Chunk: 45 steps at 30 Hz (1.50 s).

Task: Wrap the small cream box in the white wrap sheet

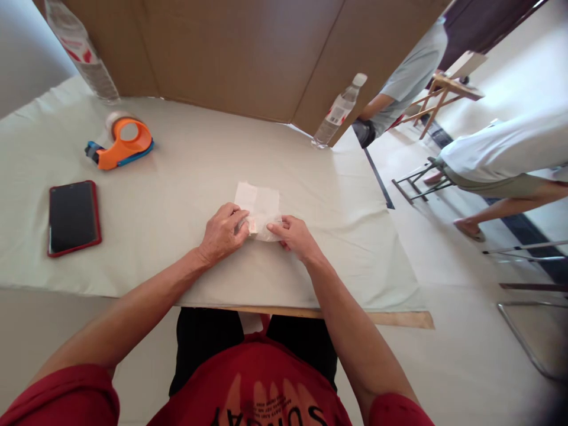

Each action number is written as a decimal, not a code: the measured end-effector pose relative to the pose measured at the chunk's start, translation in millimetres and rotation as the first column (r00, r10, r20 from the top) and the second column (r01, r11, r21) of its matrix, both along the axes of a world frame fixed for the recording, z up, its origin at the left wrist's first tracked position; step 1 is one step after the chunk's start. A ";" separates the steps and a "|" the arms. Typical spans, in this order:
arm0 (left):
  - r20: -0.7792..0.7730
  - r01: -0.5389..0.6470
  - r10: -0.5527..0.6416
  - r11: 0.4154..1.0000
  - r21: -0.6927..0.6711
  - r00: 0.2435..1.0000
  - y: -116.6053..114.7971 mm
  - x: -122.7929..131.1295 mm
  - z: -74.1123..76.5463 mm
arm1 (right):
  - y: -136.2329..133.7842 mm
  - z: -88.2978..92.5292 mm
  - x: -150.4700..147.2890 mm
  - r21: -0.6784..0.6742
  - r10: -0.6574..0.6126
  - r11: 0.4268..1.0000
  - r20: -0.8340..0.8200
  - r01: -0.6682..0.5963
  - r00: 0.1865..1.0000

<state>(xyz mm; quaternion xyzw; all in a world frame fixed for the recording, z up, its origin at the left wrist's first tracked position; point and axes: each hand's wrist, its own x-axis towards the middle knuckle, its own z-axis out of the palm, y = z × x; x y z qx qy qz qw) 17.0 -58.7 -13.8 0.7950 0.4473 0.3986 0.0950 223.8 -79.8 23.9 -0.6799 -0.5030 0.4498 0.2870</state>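
Note:
A thin whitish sheet [266, 204], creased down its length, lies on the cloth in front of me. On its lower edge is a small pale piece with orange print [252, 226]; its kind is too small to tell. My left hand [225, 232] curls its fingers around the left side of that piece, thumb and forefinger close together. At the lower right corner, my right hand [290, 234] pinches the sheet between thumb and fingers. The sheet's lower edge looks slightly lifted and crumpled between my hands.
An orange tape dispenser [120, 145] and a tablet in a red case [74, 218] lie to the left. Water bottles [339, 112] stand at both ends of a cardboard screen [231, 53]. Two people sit beyond the table's right edge, near folding stools [417, 183].

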 end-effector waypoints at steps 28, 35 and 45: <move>0.051 0.082 -0.078 0.993 -0.084 0.996 1.0 -1.6 0.0 | 8.5 -16.6 -28.9 0.312 -0.076 0.949 0.080 0.047 0.994; 0.043 0.068 -0.066 0.996 -0.061 0.997 -0.8 -0.4 1.5 | 9.3 -10.8 -31.5 0.355 -0.040 0.935 0.102 0.001 0.994; 0.040 0.087 -0.084 0.993 -0.078 0.996 0.3 1.8 4.1 | 7.4 0.6 -44.1 0.419 -0.022 0.907 0.121 -0.031 0.992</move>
